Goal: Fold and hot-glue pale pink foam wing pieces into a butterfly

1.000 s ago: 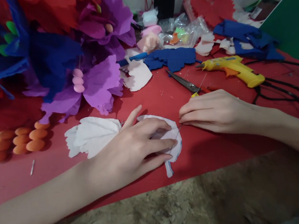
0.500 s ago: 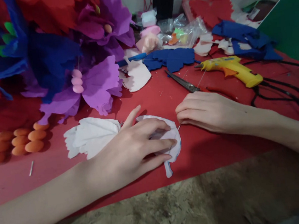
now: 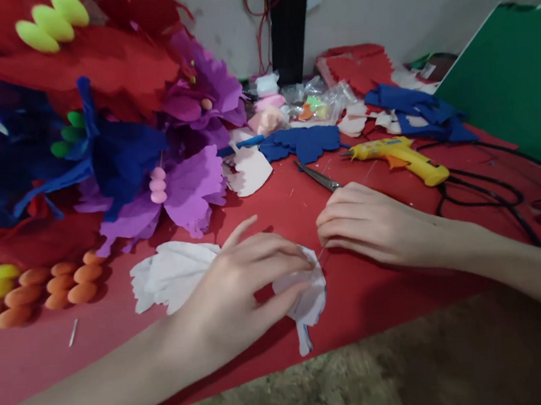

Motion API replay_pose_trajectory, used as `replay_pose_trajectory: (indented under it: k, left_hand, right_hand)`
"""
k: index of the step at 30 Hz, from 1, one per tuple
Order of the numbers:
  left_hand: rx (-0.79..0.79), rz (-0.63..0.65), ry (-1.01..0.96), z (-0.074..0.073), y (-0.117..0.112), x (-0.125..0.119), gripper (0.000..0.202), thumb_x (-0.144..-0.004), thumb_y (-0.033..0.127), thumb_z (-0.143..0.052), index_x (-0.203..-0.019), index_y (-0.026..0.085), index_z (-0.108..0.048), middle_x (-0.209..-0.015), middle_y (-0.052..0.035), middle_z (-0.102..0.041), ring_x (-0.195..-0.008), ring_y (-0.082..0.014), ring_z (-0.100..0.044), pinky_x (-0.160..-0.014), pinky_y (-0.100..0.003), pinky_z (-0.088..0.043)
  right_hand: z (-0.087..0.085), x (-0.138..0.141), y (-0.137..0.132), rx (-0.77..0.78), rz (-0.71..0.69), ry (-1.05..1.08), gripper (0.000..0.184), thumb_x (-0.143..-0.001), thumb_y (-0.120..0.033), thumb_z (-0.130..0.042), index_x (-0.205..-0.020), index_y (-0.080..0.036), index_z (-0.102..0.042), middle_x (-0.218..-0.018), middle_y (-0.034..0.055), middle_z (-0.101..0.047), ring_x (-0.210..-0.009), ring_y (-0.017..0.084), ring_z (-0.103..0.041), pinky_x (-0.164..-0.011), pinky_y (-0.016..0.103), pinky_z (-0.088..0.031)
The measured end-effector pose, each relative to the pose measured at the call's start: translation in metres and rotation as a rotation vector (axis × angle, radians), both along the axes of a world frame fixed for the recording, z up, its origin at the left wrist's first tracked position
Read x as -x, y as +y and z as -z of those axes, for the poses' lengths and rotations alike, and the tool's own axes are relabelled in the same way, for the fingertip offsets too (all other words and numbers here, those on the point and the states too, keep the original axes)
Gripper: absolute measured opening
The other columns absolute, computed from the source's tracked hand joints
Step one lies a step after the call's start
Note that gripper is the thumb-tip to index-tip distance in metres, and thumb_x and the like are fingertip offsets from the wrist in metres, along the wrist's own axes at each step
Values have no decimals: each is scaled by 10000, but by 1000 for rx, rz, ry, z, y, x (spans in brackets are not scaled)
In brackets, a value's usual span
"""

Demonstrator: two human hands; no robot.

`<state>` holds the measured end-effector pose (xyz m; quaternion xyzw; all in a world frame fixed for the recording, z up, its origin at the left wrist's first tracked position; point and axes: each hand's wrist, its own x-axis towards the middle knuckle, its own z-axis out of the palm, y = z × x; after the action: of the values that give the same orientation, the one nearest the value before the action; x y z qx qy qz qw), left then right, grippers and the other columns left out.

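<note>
A white leaf-shaped cut-out (image 3: 315, 297) with a small stem lies on the red table covering, near its front edge. My left hand (image 3: 241, 289) rests over it with spread fingers, the fingertips touching its surface and hiding part of it. At the cut-out's right edge, my right hand (image 3: 364, 225) has its fingers pinched on a thin needle (image 3: 323, 252); the tip meets the edge. Left of the cut-out lies a gathered white petal piece (image 3: 174, 274), partly behind my left hand. Scissors (image 3: 319, 177) lie just beyond my right hand.
A yellow glue gun (image 3: 398, 153) with a black cord lies at the right. Purple petals (image 3: 191, 185) and other large coloured petals crowd the left. Orange beads (image 3: 59, 286) and a small white stick (image 3: 73, 333) lie at front left. Blue cut-outs (image 3: 300, 142) lie behind.
The camera view has tilted up, so things appear lower. My left fingers have shifted slightly on the cut-out. My right hand keeps its pinch near the edge.
</note>
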<state>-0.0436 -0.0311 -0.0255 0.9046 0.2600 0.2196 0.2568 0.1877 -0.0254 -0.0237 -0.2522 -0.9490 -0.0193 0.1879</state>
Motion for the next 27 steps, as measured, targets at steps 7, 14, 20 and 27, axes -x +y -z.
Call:
replay_pose_trajectory:
  k: [7,14,20,27]
  left_hand:
    - [325,-190,-54,-22,11,-21,168,-776,211,-514,-723,172,-669,-757,-4,-714,-700,-141,-642,-687,-251,-466]
    - [603,-311,-151,-21,11,-24,103,-682,172,-555,-638,176,-648,-652,30,-684,-639,-122,-605,-634,-210,-455]
    - [698,-315,-210,-21,18,-25,85,-692,206,-588,-634,164,-633,-637,31,-647,-628,-101,-575,-630,-193,-447]
    - [843,-430,-335,-17,25,-22,127,-744,296,-543,-705,175,-537,-611,44,-577,-582,-84,-576,-574,-179,-460]
  right_hand:
    - [-19,18,-14,-67,133,33,215,-877,-116,-420,-786,-113,-615,-783,52,-603,-753,144,-435,-703,284,-315]
    - [-19,29,-21,-163,239,46,209,-819,-56,-427,-714,-93,-604,-721,73,-564,-708,160,-379,-650,297,-276]
    - [-22,35,-28,-282,312,48,180,-846,-99,-452,-764,-93,-612,-751,83,-577,-715,167,-427,-650,291,-310]
    - [-7,2,-40,-431,586,-274,244,-854,-105,-361,-777,-92,-592,-697,105,-565,-596,171,-463,-546,292,-333]
